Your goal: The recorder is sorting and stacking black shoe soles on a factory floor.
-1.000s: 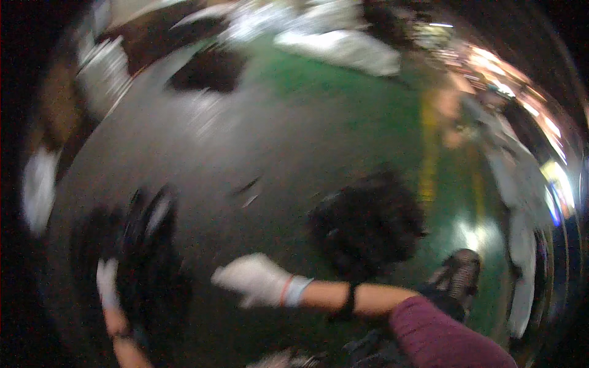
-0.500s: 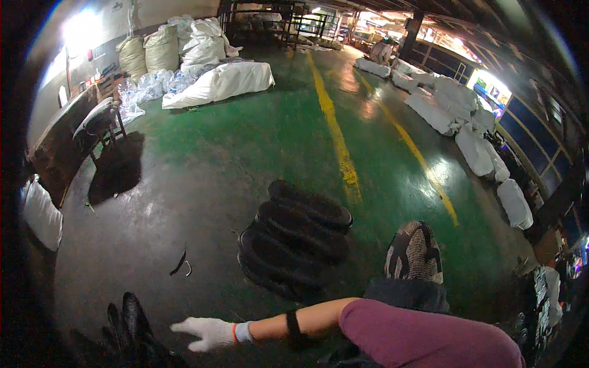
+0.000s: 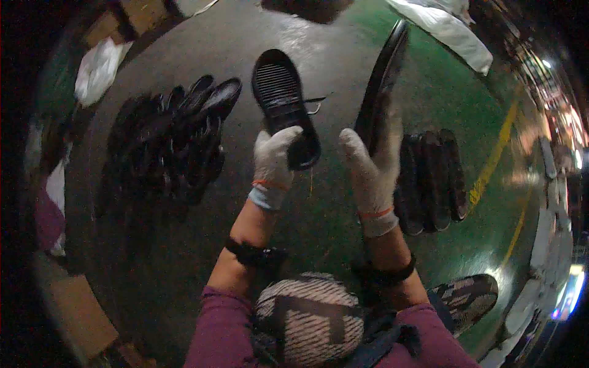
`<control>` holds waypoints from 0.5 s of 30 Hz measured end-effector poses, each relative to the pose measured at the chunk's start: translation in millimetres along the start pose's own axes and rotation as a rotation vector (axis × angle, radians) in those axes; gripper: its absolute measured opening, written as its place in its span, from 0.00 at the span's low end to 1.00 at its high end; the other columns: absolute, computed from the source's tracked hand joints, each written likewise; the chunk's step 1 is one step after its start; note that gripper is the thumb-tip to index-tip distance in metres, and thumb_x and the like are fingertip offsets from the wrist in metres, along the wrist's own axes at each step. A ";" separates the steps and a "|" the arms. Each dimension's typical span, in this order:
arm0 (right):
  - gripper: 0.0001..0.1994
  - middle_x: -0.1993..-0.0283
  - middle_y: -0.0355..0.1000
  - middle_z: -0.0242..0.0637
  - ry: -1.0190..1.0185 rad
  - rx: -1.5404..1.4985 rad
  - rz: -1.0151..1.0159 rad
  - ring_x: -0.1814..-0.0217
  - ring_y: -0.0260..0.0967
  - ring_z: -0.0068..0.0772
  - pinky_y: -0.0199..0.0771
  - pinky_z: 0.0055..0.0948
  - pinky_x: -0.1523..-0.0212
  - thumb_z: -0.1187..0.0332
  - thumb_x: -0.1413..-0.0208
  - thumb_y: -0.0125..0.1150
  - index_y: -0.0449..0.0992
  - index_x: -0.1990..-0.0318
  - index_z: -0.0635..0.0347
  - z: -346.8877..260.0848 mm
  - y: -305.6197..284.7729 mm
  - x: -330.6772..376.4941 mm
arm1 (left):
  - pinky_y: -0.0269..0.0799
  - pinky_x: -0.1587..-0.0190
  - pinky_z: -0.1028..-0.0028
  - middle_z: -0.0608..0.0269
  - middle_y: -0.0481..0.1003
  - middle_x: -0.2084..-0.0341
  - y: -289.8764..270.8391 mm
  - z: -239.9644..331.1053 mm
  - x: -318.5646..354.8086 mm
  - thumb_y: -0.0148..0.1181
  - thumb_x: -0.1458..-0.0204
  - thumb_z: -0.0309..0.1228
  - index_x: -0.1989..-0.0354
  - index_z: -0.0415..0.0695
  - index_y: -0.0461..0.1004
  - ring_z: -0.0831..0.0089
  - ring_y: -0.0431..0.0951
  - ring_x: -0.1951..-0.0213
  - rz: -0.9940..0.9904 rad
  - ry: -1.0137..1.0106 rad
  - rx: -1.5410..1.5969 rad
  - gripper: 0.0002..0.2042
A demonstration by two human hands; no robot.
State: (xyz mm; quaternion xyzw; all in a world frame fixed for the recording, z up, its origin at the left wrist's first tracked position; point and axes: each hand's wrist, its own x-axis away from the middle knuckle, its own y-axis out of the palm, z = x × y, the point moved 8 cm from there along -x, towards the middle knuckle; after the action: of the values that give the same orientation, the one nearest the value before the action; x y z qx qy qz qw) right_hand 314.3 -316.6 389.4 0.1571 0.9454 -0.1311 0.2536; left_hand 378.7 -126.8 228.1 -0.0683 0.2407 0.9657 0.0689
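My left hand [image 3: 273,156], in a white knit glove with an orange band, grips the lower end of a black shoe sole [image 3: 282,98]. The ribbed face of that sole is turned up. Across from it, my right hand [image 3: 374,165], gloved the same way, holds a second black shoe sole [image 3: 383,73] seen almost edge-on. Its thumb is on the near side and its fingers are partly blurred. The two soles are apart. Left of my hands lies a jumbled heap of black soles [image 3: 165,135]. On my right, several dark soles [image 3: 432,181] lie side by side in a row.
My patterned shoes [image 3: 310,319] are below my arms. Scraps [image 3: 316,105] lie on the green floor. White sacks [image 3: 438,27] lie at the upper right, another white bag [image 3: 98,70] at the upper left. A cardboard piece [image 3: 84,316] sits at the lower left.
The view has turned down and leftward. A gloved hand that reached toward the heap on the left is back; both hands now hold soles in front of me.
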 end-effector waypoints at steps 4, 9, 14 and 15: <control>0.35 0.32 0.64 0.61 -0.148 0.559 -0.192 0.43 0.72 0.57 0.70 0.45 0.39 0.58 0.42 0.69 0.66 0.30 0.63 -26.1 28.1 -2.0 | 0.76 0.49 0.68 0.60 0.81 0.58 21.1 -4.2 24.7 0.49 0.30 0.47 0.43 0.41 0.77 0.71 0.81 0.55 0.293 -0.224 0.086 0.22; 0.40 0.30 0.62 0.67 0.061 0.865 -0.349 0.40 0.70 0.67 0.69 0.51 0.38 0.35 0.40 0.53 0.68 0.29 0.56 36.0 45.5 27.4 | 0.77 0.45 0.65 0.59 0.78 0.49 69.0 -18.9 28.5 0.55 0.33 0.53 0.40 0.38 0.72 0.69 0.80 0.51 0.151 -0.002 0.333 0.29; 0.34 0.33 0.65 0.61 0.086 0.469 -0.419 0.42 0.72 0.62 0.75 0.49 0.47 0.38 0.37 0.50 0.73 0.38 0.59 40.5 25.4 29.2 | 0.72 0.38 0.61 0.58 0.75 0.42 47.5 -45.8 40.1 0.58 0.33 0.47 0.35 0.39 0.69 0.65 0.77 0.45 0.101 -0.144 0.313 0.27; 0.29 0.45 0.74 0.54 -0.445 0.495 -0.254 0.47 0.74 0.54 0.75 0.44 0.48 0.41 0.36 0.51 0.76 0.44 0.58 61.8 1.5 7.4 | 0.72 0.38 0.62 0.58 0.75 0.42 83.0 -40.5 20.5 0.59 0.34 0.46 0.36 0.42 0.71 0.64 0.77 0.45 -0.013 -0.228 0.225 0.25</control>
State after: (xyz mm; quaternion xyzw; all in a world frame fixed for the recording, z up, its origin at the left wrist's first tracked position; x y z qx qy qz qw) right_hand 335.9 -333.8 333.5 0.0627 0.8185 -0.4175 0.3895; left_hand 348.8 -216.5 227.1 0.0481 0.3375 0.9337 0.1094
